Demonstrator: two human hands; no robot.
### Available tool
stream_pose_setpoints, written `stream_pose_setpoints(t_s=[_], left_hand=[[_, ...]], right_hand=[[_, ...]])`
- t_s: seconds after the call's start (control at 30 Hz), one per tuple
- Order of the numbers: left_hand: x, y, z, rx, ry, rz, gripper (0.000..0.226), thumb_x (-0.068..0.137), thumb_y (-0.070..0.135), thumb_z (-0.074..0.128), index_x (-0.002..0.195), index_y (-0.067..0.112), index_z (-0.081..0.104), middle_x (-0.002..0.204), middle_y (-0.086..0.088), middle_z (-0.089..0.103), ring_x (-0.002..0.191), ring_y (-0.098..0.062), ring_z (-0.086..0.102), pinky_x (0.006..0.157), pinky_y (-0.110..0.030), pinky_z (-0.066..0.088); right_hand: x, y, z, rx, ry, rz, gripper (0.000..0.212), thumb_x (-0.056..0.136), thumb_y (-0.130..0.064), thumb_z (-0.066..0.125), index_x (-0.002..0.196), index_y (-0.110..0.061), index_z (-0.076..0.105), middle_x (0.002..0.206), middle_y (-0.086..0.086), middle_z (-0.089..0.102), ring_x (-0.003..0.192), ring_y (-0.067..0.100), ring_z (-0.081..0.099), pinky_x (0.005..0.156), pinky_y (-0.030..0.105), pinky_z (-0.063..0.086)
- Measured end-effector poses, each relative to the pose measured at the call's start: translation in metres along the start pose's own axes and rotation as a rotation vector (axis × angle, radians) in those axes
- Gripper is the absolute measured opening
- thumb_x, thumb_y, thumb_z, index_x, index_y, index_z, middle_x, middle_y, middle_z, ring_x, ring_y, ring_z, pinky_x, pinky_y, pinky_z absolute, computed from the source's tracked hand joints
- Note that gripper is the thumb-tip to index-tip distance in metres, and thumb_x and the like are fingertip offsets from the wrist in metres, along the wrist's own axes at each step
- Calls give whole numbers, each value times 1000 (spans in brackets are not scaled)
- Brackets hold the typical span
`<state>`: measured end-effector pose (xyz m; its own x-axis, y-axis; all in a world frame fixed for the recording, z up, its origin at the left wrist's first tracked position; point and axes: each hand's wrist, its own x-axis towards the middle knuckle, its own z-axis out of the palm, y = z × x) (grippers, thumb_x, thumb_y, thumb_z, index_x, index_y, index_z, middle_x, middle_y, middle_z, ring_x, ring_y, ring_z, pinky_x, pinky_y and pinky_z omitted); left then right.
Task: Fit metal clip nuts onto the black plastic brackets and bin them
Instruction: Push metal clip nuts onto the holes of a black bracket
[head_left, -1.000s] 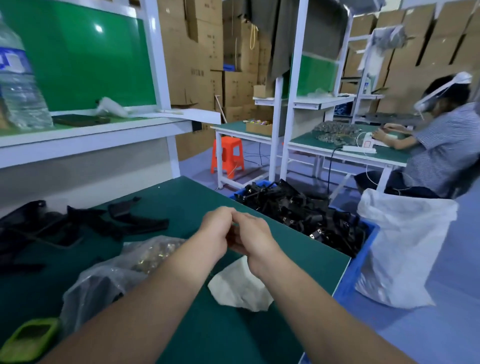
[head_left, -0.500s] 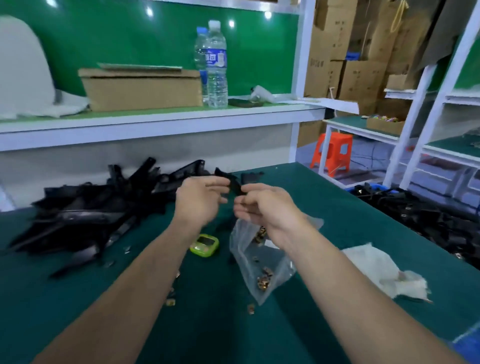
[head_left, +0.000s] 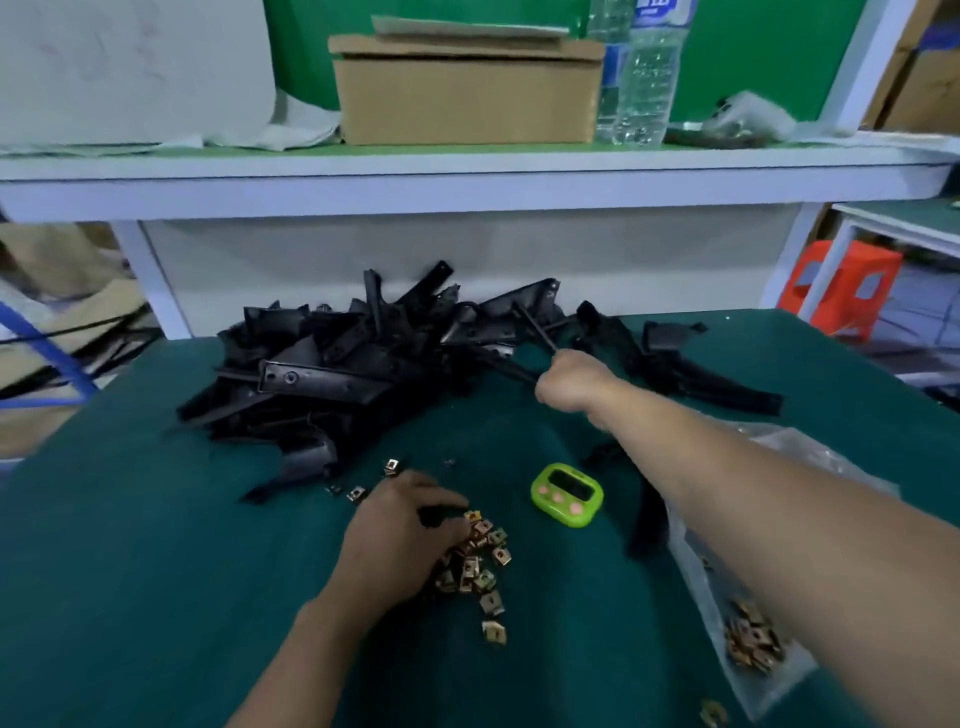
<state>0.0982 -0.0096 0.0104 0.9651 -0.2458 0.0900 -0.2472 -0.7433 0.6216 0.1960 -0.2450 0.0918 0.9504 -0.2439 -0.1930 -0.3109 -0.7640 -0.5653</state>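
Hands separating since earlier: right hand (head_left: 569, 382) reaching toward 12 o'clock, gripping black bracket (head_left: 535, 328) at bracket pile (head_left: 363, 364) edge; left hand (head_left: 400, 535) curling over clip nuts (head_left: 480, 564) at 8 o'clock of green timer (head_left: 566, 493), grasp unclear.

green-topped table (head_left: 156, 571), white shelf (head_left: 467, 176), orange stool (head_left: 841, 286)

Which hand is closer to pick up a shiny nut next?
Left. The left hand lies right on the loose nuts. The right hand is farther off and busy, gripping a bracket.
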Motion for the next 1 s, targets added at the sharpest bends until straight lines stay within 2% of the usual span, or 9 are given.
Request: stream_pose_setpoints(t_s=[0.1, 0.3, 0.37, 0.5, 0.57, 0.7, 0.83, 0.93, 1.0], left_hand=[[6, -4, 9, -42, 53, 33, 8, 89, 32, 75, 89, 38, 80, 94, 26, 64, 90, 5, 59, 80, -15, 44], [8, -5, 15, -64, 117, 58, 10, 92, 29, 71, 88, 35, 78, 92, 24, 65, 87, 5, 60, 79, -16, 48], [7, -6, 13, -59, 126, 71, 9, 90, 31, 72, 94, 36, 79, 94, 23, 66, 89, 3, 61, 81, -18, 49], [5, -7, 8, -55, 34, 101, 31, 83, 55, 71, 111, 44, 75, 103, 25, 63, 98, 4, 58, 87, -18, 47], [5, -6, 7, -37, -40, 117, 34, 79, 63, 70, 108, 47, 74, 104, 27, 61, 99, 6, 56, 84, -14, 44], [3, 1, 8, -91, -11, 73, 9, 78, 47, 81, 85, 43, 78, 96, 35, 63, 90, 10, 60, 70, -5, 40], [-9, 8, 10, -106, 106, 43, 12, 78, 32, 85, 74, 37, 75, 85, 28, 67, 85, 6, 61, 68, -10, 45], [-23, 13, 10, -101, 264, -10, 13, 87, 28, 76, 81, 38, 70, 76, 26, 67, 78, 4, 62, 71, -25, 50], [-29, 13, 4, -142, 377, -64, 14, 92, 29, 69, 82, 38, 64, 74, 24, 68, 72, 1, 63, 66, -30, 51]], right_hand=[[27, -11, 11, -246, -27, -77, 48, 103, -16, 44, 148, 0, 40, 159, 14, 35, 128, 33, 51, 97, 34, 47], [65, -27, 46, -453, -38, -155, 56, 102, -10, 50, 156, -4, 34, 165, 8, 27, 120, 29, 57, 82, 33, 50], [65, -27, 58, -475, -11, -148, 53, 98, -8, 56, 149, -5, 42, 152, 11, 45, 115, 32, 58, 89, 38, 53], [46, -32, 57, -510, 116, -105, 8, 88, -12, 65, 95, -10, 61, 103, 7, 67, 72, 23, 56, 58, 32, 41], [31, -34, 49, -482, 172, -120, 14, 84, -20, 70, 80, -15, 57, 90, 4, 66, 66, 21, 55, 51, 28, 35], [-21, -30, 22, -268, 224, -156, 27, 74, -42, 77, 77, -19, 62, 71, -3, 64, 61, 19, 61, 49, 25, 38], [-96, 2, 15, 78, 50, -212, 56, 67, -48, 78, 117, -24, 67, 77, -9, 64, 78, 16, 64, 64, 30, 47], [-137, 28, 35, 190, -93, -276, 26, 74, -45, 68, 72, -30, 47, 56, -15, 47, 54, 8, 45, 54, 30, 35], [-151, 43, 50, 84, -62, -328, 22, 83, -46, 58, 81, -25, 53, 65, -14, 51, 60, 13, 49, 58, 34, 38]])
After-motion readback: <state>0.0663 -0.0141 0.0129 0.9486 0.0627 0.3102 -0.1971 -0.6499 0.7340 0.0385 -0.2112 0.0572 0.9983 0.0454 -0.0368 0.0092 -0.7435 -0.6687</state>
